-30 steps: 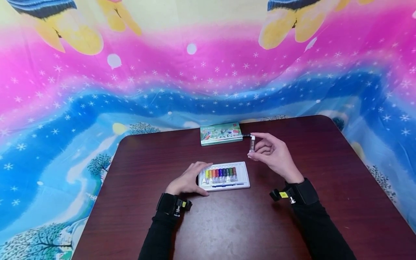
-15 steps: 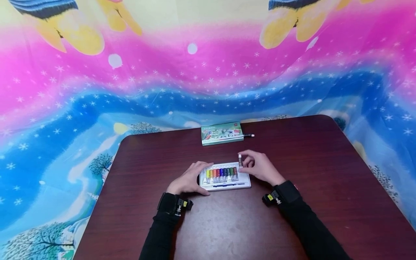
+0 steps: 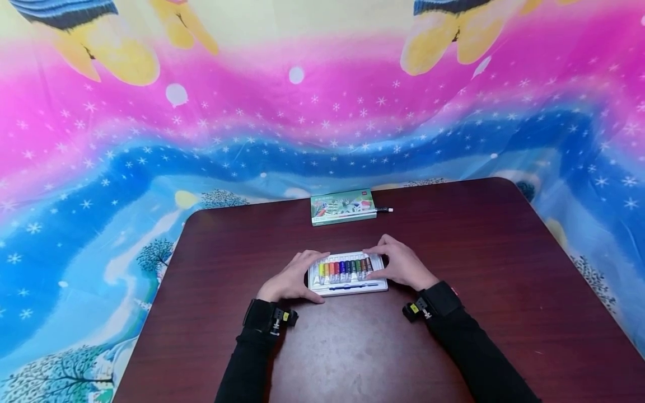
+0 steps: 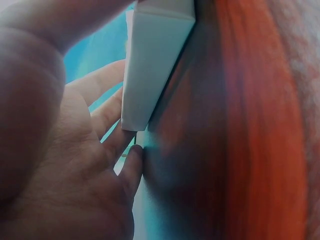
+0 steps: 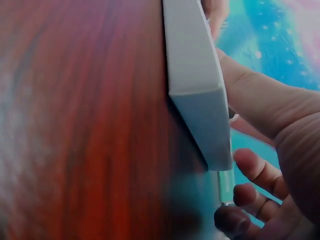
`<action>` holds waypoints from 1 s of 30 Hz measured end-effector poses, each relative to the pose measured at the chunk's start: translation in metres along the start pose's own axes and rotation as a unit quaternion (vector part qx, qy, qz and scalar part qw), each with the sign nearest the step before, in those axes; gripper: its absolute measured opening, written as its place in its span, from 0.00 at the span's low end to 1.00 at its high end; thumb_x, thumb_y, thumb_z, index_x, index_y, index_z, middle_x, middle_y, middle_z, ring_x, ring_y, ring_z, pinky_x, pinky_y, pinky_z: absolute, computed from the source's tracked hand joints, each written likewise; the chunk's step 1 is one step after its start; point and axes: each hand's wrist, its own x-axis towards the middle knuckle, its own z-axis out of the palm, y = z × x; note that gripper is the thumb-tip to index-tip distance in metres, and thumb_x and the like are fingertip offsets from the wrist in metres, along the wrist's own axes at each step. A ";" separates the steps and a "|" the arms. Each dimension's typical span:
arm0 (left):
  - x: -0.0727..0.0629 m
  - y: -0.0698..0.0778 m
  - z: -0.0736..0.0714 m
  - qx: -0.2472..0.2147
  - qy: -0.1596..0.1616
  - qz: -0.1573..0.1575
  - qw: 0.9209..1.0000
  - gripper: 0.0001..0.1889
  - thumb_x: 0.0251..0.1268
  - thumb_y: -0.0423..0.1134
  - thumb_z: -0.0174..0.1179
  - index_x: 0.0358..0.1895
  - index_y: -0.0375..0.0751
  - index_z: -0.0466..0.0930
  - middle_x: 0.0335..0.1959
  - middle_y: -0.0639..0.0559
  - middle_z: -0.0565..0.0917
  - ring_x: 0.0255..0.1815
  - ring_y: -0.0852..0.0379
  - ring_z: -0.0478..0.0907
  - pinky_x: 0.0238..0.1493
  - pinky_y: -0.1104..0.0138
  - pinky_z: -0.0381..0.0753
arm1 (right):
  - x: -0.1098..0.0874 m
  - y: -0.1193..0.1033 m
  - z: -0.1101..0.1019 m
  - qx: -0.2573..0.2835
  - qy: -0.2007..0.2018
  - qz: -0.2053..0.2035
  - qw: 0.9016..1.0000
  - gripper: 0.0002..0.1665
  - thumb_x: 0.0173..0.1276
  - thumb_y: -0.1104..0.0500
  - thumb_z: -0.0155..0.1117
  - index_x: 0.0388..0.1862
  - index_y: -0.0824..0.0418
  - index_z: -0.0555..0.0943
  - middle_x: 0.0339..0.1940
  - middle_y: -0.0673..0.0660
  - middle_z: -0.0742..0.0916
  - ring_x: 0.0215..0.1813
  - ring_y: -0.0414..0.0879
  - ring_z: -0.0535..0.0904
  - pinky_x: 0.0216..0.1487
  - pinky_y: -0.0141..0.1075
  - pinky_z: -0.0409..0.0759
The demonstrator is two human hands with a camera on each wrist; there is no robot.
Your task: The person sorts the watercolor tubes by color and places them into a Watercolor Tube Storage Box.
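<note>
A white tray (image 3: 380, 287) with a row of several coloured paint tubes (image 3: 342, 271) lies flat on the table. My left hand (image 3: 288, 279) holds the tray's left end, thumb at the near edge and fingers at the far edge. In the left wrist view the palm faces the tray's white side (image 4: 155, 65). Over the right end of the row, my right hand (image 3: 401, 267) pinches a dark brown paint tube (image 3: 370, 265) lengthwise between thumb and index finger, down in the tray. The tray wall (image 5: 200, 125) hides that tube in the right wrist view.
Behind the tray stands a green illustrated box (image 3: 342, 206), with a slim stick (image 3: 384, 209) poking out past its right side. A blue paintbrush (image 3: 353, 287) lies along the tray's near side. A printed cloth (image 3: 322, 140) hangs beyond the brown table (image 3: 478, 246).
My right hand has come left and down from beside the green box, bringing the brown paint tube to the right end of the row. The left hand has stayed on the tray.
</note>
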 end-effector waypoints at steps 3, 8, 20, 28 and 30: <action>-0.001 0.000 0.000 -0.005 0.001 -0.001 1.000 0.58 0.46 0.50 0.84 0.82 0.57 0.59 0.76 0.52 0.66 0.77 0.47 0.59 0.72 0.46 0.69 | -0.001 -0.003 -0.002 -0.030 0.004 -0.005 1.000 0.38 0.54 0.43 0.84 0.64 0.49 0.85 0.41 0.50 0.75 0.37 0.44 0.68 0.36 0.38 0.66; -0.001 0.000 0.001 -0.001 0.001 -0.004 1.000 0.58 0.46 0.50 0.84 0.82 0.57 0.59 0.76 0.52 0.65 0.77 0.48 0.59 0.72 0.46 0.69 | -0.004 -0.001 -0.007 -0.042 -0.012 -0.028 0.999 0.37 0.57 0.44 0.82 0.66 0.47 0.84 0.41 0.49 0.77 0.35 0.42 0.67 0.34 0.36 0.64; 0.001 -0.002 0.000 0.003 0.000 -0.004 1.000 0.58 0.46 0.51 0.84 0.82 0.58 0.59 0.76 0.53 0.65 0.76 0.48 0.59 0.72 0.46 0.69 | -0.004 -0.002 -0.009 -0.034 -0.029 -0.010 0.999 0.32 0.59 0.47 0.82 0.63 0.48 0.86 0.40 0.49 0.77 0.36 0.43 0.68 0.34 0.36 0.64; 0.001 -0.002 0.000 0.002 0.001 0.001 1.000 0.58 0.46 0.51 0.84 0.82 0.58 0.60 0.76 0.52 0.66 0.76 0.48 0.60 0.72 0.46 0.69 | -0.006 -0.005 -0.010 -0.036 -0.040 0.005 0.999 0.31 0.59 0.48 0.81 0.63 0.47 0.86 0.41 0.50 0.77 0.37 0.43 0.69 0.34 0.36 0.66; 0.001 -0.003 0.001 0.004 0.002 0.002 1.000 0.58 0.45 0.51 0.84 0.82 0.57 0.60 0.76 0.52 0.66 0.76 0.48 0.60 0.72 0.46 0.69 | -0.006 -0.003 -0.010 -0.023 -0.041 0.001 0.999 0.31 0.59 0.48 0.81 0.63 0.47 0.86 0.42 0.50 0.77 0.37 0.43 0.69 0.34 0.36 0.66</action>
